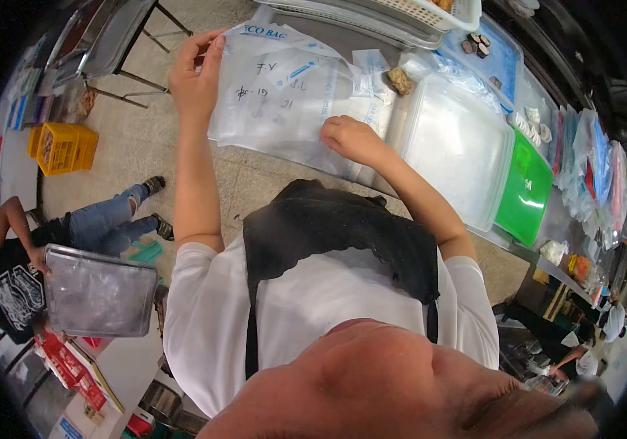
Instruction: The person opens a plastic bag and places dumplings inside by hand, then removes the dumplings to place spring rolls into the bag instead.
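A clear plastic bag (277, 110) with blue "ECO BAG" print and black handwriting lies on the table in front of me. My left hand (200, 77) is closed on its far left corner, thumb and fingers pinching the film. Lower right on the bag, my right hand (357, 139) has its fingers curled in on the plastic near the front edge. Beside that hand stands a translucent lidded tub (456, 150). A small brown lump (400, 81) sits on plastic film just beyond the tub's corner.
A white perforated basket (430, 18) stands at the back. On the right are a green tray (526, 186), a blue tray (504, 62) with dark pieces, and hanging plastic bags (584, 161). At left, a person (17, 271) carries a grey bin (101, 293); a yellow crate (68, 148) stands behind.
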Demonstrator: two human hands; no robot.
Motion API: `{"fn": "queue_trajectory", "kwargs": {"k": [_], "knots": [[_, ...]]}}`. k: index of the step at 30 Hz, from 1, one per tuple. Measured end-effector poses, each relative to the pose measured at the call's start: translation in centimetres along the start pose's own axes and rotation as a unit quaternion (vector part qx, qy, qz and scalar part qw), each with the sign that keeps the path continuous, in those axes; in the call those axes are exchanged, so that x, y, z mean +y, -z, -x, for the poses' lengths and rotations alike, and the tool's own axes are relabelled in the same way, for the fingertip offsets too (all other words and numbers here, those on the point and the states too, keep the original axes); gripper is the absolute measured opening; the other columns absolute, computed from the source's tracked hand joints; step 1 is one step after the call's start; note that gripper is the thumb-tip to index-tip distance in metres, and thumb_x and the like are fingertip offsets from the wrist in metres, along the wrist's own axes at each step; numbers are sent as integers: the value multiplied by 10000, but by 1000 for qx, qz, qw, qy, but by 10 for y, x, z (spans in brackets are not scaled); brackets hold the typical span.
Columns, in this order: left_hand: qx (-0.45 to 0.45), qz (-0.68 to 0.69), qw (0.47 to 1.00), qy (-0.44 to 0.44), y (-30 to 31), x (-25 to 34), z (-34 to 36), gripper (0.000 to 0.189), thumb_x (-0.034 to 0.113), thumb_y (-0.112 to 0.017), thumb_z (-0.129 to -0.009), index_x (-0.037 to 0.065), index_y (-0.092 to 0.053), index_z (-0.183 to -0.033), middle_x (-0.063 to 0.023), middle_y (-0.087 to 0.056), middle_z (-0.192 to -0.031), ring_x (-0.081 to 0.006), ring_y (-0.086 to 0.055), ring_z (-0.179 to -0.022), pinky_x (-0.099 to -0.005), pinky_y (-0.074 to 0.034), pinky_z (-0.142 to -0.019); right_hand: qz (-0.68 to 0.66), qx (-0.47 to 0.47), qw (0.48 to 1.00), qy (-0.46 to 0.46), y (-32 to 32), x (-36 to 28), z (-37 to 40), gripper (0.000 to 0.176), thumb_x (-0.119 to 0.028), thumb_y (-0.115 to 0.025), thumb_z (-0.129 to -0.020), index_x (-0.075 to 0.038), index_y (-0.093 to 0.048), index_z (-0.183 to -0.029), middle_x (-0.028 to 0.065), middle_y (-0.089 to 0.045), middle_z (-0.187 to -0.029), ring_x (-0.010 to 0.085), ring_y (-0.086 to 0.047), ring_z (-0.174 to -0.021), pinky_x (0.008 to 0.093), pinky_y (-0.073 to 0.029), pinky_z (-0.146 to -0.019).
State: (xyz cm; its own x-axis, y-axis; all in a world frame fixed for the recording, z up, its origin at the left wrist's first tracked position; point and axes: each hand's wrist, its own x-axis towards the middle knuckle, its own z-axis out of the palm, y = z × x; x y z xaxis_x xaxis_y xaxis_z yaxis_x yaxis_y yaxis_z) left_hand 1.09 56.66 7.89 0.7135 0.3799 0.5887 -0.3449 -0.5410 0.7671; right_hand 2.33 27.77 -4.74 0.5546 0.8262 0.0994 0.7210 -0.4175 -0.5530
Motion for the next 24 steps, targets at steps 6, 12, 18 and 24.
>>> {"fn": "queue_trajectory", "kwargs": {"k": [6,12,18,24], "knots": [[-174,-32,983,37,-14,4,6,279,257,-722,-870,75,-699,-1080,-66,-674,-1070,-177,-633,-916,-304,-494,-812,-226,102,961,-124,52,-14,-30,183,-235,-544,-967,-70,-620,-985,65,-684,-867,249,-660,-818,347,-518,-758],[-277,-185,932,-144,-53,1,-12,317,141,-666,-851,118,-657,-1167,-107,-677,-1099,-270,-638,-1011,-369,-492,-890,-326,236,914,-47,109,-15,-75,199,-168,-564,-988,-32,-599,-1130,46,-688,-1048,123,-643,-904,274,-511,-829],[-357,-194,895,-182,-11,15,-122,508,196,-694,-862,122,-528,-1336,-136,-593,-1244,-269,-606,-1038,-336,-483,-885,-217,270,938,-17,152,-23,-51,310,-134,-599,-963,-54,-551,-1259,67,-647,-986,118,-592,-841,253,-488,-769],[-390,-33,916,-84,-86,71,-52,364,64,-684,-830,52,-608,-1186,-127,-652,-1112,-288,-616,-1031,-334,-478,-903,-284,256,924,31,160,-30,-57,305,-109,-591,-960,-27,-549,-1251,69,-648,-1028,131,-608,-879,271,-498,-782]]}}
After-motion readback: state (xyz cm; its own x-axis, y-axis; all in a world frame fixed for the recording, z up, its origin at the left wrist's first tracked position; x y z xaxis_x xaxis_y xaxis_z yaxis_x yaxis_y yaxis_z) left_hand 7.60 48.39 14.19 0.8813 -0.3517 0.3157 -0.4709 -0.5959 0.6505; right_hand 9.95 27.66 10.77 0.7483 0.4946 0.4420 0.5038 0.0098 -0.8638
